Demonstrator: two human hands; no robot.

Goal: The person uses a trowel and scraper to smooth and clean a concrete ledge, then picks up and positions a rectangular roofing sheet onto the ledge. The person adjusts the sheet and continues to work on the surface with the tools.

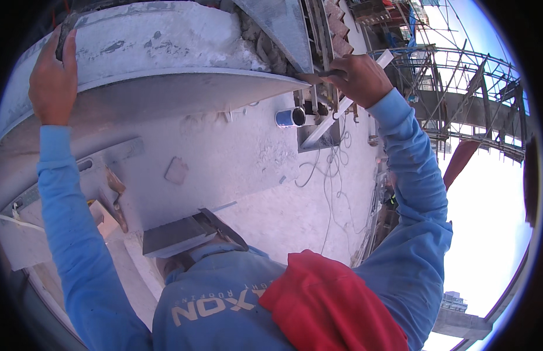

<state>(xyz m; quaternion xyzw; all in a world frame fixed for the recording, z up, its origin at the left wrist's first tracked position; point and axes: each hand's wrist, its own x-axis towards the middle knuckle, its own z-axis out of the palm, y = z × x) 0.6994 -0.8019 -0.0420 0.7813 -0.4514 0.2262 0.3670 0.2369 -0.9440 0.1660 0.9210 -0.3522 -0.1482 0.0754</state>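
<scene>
Now | right fingers gripping one tool | left fingers parted, hold unclear | one bucket

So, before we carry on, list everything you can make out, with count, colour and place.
Ledge: 1, whitish, upper left
Flat-bladed tool: 1, brownish, ledge's right end
Triangular sheet: 1, grey, top centre
Container: 1, blue, right of centre
Bar: 1, white, beside container
Cable: count unclear, grey, below bar
Scaffolding: several poles, greyish, upper right
Flat piece: 1, pinkish-grey, left of centre
Slotted strip: 1, grey, left
Cloth: 1, red, over shirt
Shirt: 1, blue, bottom centre
Left hand: 1, bare, upper left
Right hand: 1, bare, gripping tool
</scene>
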